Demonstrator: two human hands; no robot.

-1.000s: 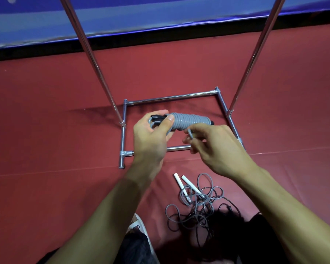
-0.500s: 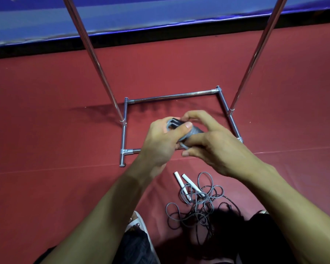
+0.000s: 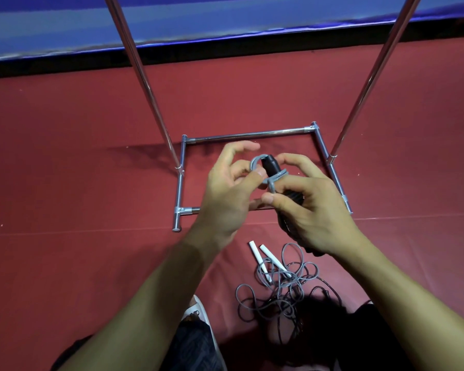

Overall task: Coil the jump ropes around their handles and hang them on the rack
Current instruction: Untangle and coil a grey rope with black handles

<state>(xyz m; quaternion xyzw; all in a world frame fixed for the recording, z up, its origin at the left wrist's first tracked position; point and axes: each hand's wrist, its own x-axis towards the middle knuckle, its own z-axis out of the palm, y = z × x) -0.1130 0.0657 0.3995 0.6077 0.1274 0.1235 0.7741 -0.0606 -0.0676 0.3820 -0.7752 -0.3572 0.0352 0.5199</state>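
Observation:
My right hand [image 3: 310,203] grips a jump rope's black handles [image 3: 271,165], held above the rack's base with their tips pointing away from me. A grey rope loop [image 3: 255,163] curls round the handle tips. My left hand [image 3: 229,188] pinches that loop between thumb and forefinger, its other fingers spread. Most of the coiled rope is hidden inside my right hand. A second jump rope [image 3: 281,281] lies loose and tangled on the red floor below my hands, its two white handles [image 3: 263,255] side by side.
The metal rack [image 3: 248,135] stands on the red mat, its rectangular base under my hands and two upright poles [image 3: 142,76] rising left and right. A blue padded wall runs along the back. My knees and a white shoe [image 3: 198,307] are at the bottom.
The bundle has turned from lying sideways to pointing away from me. My right hand now wraps the handles, and my left hand has drawn a rope loop out at their tips.

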